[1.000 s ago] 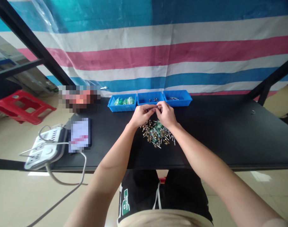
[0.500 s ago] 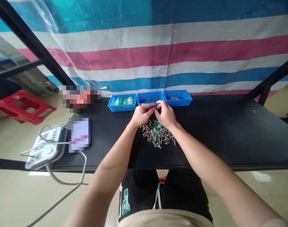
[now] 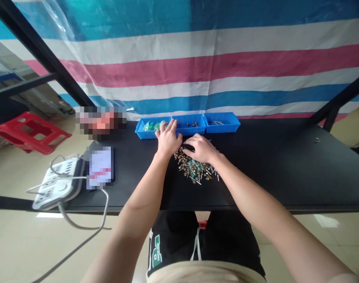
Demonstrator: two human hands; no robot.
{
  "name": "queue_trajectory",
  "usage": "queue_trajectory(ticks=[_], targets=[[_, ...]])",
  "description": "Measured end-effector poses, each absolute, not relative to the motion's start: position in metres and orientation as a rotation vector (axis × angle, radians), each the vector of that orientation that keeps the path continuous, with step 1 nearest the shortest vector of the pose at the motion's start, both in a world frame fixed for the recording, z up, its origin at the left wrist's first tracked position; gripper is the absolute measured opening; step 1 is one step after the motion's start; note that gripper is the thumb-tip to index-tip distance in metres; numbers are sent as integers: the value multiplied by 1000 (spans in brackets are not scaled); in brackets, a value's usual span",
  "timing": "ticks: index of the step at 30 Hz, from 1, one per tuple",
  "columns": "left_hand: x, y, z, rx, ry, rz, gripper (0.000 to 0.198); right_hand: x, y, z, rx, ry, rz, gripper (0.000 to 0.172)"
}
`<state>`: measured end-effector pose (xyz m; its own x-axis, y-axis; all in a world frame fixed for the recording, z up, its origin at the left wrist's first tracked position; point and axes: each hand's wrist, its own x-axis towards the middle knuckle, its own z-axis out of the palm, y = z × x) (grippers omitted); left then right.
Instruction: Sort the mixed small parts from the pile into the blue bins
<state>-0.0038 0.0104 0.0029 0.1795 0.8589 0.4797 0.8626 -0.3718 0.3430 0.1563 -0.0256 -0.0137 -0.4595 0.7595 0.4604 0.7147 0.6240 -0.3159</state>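
Note:
My left hand (image 3: 168, 140) reaches over the front of the left blue bin (image 3: 145, 134), its fingers spread and nothing visible in them. Green and whitish pieces (image 3: 150, 126) lie in that bin, partly hidden by my fingers. My right hand (image 3: 202, 148) hovers at the back of a mixed pile (image 3: 194, 168) of brass-coloured screws, green pieces and silver pins. Its fingers are curved, with a gap between thumb and forefinger. In the middle blue bin (image 3: 183, 129) are several small screws (image 3: 194, 124). The right blue bin (image 3: 231, 127) holds silver pins (image 3: 217, 122).
On the black table (image 3: 273, 165), a white power strip (image 3: 59, 182) with cables and a blurred phone-like device (image 3: 100, 168) sit left. A small metal piece (image 3: 317, 140) lies far right. A striped sheet (image 3: 167, 70) hangs behind; a red stool (image 3: 33, 131) stands on the floor.
My hands were together in front of the middle bin, fingertips meeting. They have parted: the left moved left to the left bin, the right lowered toward the pile.

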Motion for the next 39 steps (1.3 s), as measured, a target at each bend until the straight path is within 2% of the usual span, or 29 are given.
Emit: queue_trajectory(ticks=[5, 12, 28, 39], targets=[[-6, 12, 0, -2385, -1804, -955, 58, 153, -29, -13, -1062, -2378, 197, 38], [-6, 11, 2, -2308, -1767, -1024, 32, 154, -28, -17, -1133, -2381, 251, 31], [-7, 14, -3, -2433, -1674, -969, 34, 153, -27, -18, -1151, -2379, 246, 33], [-8, 16, -4, -2412, -1696, -935, 35, 153, -27, -19, -1080, -2387, 243, 25]])
